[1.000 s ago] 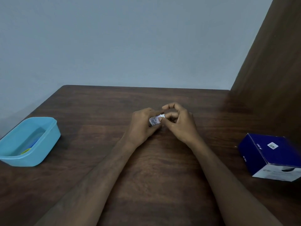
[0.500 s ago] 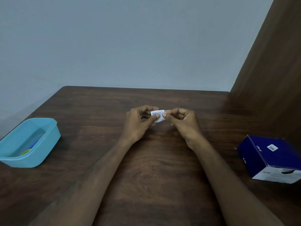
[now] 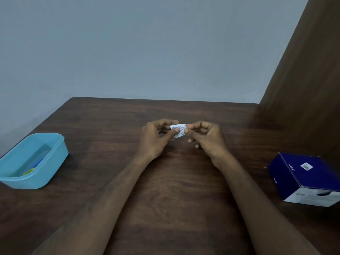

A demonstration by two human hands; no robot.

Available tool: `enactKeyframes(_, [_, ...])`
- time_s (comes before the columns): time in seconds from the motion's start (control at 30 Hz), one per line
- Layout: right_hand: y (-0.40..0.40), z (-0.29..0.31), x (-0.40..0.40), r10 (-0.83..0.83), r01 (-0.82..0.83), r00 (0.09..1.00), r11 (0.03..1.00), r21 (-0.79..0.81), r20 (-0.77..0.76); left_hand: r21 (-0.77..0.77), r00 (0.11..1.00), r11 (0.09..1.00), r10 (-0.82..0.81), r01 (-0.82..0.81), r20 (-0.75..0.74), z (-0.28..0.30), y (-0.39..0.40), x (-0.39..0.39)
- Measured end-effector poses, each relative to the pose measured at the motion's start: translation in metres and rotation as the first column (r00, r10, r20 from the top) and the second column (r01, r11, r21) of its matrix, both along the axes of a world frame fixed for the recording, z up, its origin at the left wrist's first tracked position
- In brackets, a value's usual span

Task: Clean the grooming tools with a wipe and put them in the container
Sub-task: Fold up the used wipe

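Wipe packet [image 3: 178, 130] betw. both hands' pinch

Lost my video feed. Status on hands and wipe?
Both hands, left and right, pinch the small wipe sachet above the table. Blue container far left. Nothing in the way.

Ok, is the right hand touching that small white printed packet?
Touching. The head view shows the right hand pinching the right edge of the small white printed packet, while the left hand pinches its left side.
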State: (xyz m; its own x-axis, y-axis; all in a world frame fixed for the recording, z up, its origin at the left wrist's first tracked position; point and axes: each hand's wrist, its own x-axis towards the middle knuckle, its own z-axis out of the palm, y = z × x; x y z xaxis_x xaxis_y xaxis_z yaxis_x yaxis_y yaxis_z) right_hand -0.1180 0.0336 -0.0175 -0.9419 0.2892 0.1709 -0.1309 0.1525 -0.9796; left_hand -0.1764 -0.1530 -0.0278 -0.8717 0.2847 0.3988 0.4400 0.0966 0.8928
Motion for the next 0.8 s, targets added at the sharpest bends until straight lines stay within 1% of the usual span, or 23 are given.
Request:
enactKeyframes(0.17, [-0.0040,-0.0019,-0.0001,-0.039,0.040,0.999,0.998,0.044,-0.026,-0.021,1.000,1.000,-0.002,0.002,-0.028,0.0004,0.0005,0.0006])
enactKeyframes(0.3, [-0.0035,-0.0026,-0.0007,0.037,-0.035,0.999,0.996,0.081,-0.033,-0.028,0.999,1.000,0.007,-0.008,-0.035,-0.0004,0.0000,-0.0006])
enactKeyframes(0.37, [-0.0033,-0.0026,-0.0006,0.045,-0.041,0.998,0.994,0.100,-0.032,-0.023,0.999,1.000,0.006,-0.007,-0.032,-0.0005,-0.0004,-0.0009])
enactKeyframes(0.57, [-0.0076,-0.0017,0.0015,-0.109,0.116,0.992,0.985,0.125,-0.064,-0.030,1.000,0.999,-0.014,0.013,-0.015,0.0010,-0.0009,0.0008])
enactKeyframes(0.63, [-0.0098,-0.0004,0.0020,-0.117,0.126,0.991,0.982,0.141,-0.070,-0.047,1.000,0.999,-0.007,0.006,-0.023,0.0011,-0.0010,0.0012])
enactKeyframes(0.7, [-0.0104,-0.0009,0.0022,-0.127,0.140,0.989,0.971,0.194,-0.082,-0.046,1.000,0.999,-0.002,0.001,-0.024,0.0009,-0.0011,0.0000])
enactKeyframes(0.8, [-0.0084,-0.0031,0.0011,-0.221,0.258,0.964,0.911,0.321,-0.147,-0.049,1.000,0.999,-0.003,0.003,-0.018,0.0009,-0.0010,0.0000])
